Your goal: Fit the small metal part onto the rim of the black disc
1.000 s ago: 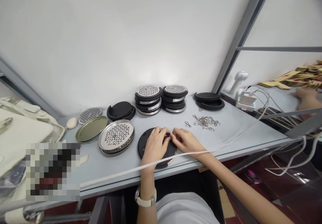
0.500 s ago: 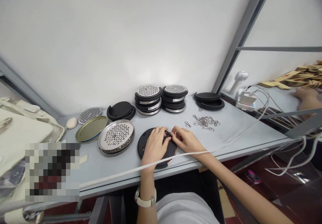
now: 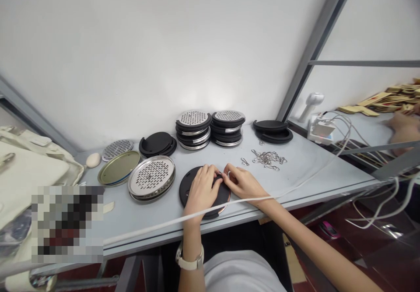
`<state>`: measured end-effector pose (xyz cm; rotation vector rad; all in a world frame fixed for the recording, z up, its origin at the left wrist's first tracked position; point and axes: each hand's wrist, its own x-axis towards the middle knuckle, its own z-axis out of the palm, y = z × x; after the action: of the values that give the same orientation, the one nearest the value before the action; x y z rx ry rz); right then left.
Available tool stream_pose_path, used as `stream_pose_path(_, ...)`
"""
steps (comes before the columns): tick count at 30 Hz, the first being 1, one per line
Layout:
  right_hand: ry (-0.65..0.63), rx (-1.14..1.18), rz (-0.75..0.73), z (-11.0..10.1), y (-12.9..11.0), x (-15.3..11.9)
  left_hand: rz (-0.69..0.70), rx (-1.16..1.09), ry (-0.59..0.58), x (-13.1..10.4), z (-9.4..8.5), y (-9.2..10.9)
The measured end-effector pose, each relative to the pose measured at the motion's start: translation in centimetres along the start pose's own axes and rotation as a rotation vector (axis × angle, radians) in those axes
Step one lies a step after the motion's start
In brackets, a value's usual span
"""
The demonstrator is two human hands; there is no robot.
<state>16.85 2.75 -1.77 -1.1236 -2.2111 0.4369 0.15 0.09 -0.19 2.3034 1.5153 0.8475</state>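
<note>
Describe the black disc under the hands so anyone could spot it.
On the grey table, look toward the front, before the two tall stacks. The black disc there, unlike its neighbours, has the left hand on it and a copper-coloured edge.

Round black disc [image 3: 223,193] lies flat, near side of grey table [image 3: 308,165]; coppery edge [image 3: 223,210] shows at right; middle partly hidden.

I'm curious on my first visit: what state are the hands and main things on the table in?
Black round disc: flat, partly covered.
Left hand: fingers bent over the disc.
Right hand: fingers bent at its edge, grip unclear.
Silver looped metal clips: loose, mostly heaped.
Silver round perforated metal plate: stacked, lying flat.
Olive round lid: lying flat.
</note>
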Motion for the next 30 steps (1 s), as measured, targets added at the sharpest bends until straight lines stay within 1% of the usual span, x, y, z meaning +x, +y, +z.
stream_pose_path(17,-0.017,-0.092,0.038,0.24,0.14,0.20,0.004,0.007,0.008,-0.03,-0.12,0.14)
stream_pose_path(20,-0.021,-0.076,0.045,0.19,0.08,0.16,0.010,0.010,0.006,-0.02,-0.11,0.13)
stream_pose_path(25,-0.006,0.022,0.059,-0.08,-0.21,0.03,0.019,0.014,0.005,-0.02,-0.18,0.13)
stream_pose_path(30,-0.015,0.029,0.002,-0.12,-0.26,-0.02,0.011,0.019,-0.009,-0.01,-0.30,0.24)
